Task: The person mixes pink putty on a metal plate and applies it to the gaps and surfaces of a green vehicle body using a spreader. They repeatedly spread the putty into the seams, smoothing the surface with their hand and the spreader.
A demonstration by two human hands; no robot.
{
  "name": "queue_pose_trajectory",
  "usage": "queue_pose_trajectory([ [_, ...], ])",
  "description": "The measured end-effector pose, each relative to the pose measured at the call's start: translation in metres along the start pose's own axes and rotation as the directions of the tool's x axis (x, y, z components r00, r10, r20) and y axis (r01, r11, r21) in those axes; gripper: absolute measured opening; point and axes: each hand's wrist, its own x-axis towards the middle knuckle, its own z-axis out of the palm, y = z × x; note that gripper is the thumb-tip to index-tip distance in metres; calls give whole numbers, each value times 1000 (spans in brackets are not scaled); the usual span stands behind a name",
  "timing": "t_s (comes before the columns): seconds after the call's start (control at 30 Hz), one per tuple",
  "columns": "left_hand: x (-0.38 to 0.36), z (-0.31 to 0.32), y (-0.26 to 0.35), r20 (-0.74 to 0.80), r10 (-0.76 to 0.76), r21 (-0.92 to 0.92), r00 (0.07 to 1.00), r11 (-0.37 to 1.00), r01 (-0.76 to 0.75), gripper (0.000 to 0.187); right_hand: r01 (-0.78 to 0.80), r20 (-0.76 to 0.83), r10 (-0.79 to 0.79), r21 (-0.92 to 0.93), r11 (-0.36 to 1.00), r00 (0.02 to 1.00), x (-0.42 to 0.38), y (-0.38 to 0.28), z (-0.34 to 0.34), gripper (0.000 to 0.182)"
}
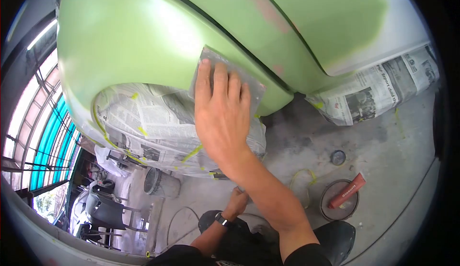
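Note:
My right hand (223, 105) lies with its fingers stretched over a grey sheet of sandpaper (255, 81), pressing it to the light-green car fender (129, 41). The sheet sits at the fender's lower part, beside the wheel arch. Newspaper (158, 110) held with yellow-green tape covers the arch just below and left of this hand. Lower down, near my knees, my left hand (235, 203) is closed and wears a watch on its wrist. A small greyish bit shows at its fingers, too little to name.
A reddish tube (347, 190) rests across a round can (327, 212) on the floor at right, near a dark round lid (338, 158). A grey bucket (165, 183) and dark chairs (108, 211) stand at left. More newspaper (369, 98) masks the car's sill.

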Motion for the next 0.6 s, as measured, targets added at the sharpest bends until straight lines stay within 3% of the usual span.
queue_pose_trajectory([
  [0.07, -2, 3, -1, 1, 71, -72, 997, 995, -71, 26, 13, 40, -14, 27, 1000, 999, -7, -2, -3, 54],
  [0.23, -10, -7, -2, 131, 123, 217, 984, 965, -150, 28, 39, 78, -44, 63, 997, 996, -21, -1, -15, 56],
  [0.3, -9, -7, -2, 127, 121, 160, 984, 977, -141, 27, 31, 32, -33, 60, 998, 999, -16, 4, -16, 56],
  [0.37, -9, -3, -4, 96, 54, -11, 994, 999, -53, 26, 27, 14, -28, 57, 998, 1000, -13, 7, -17, 56],
  [0.6, -8, 13, 18, 84, 33, 19, 996, 999, -35, 25, 41, 71, -44, 44, 998, 996, -18, 8, -10, 55],
])
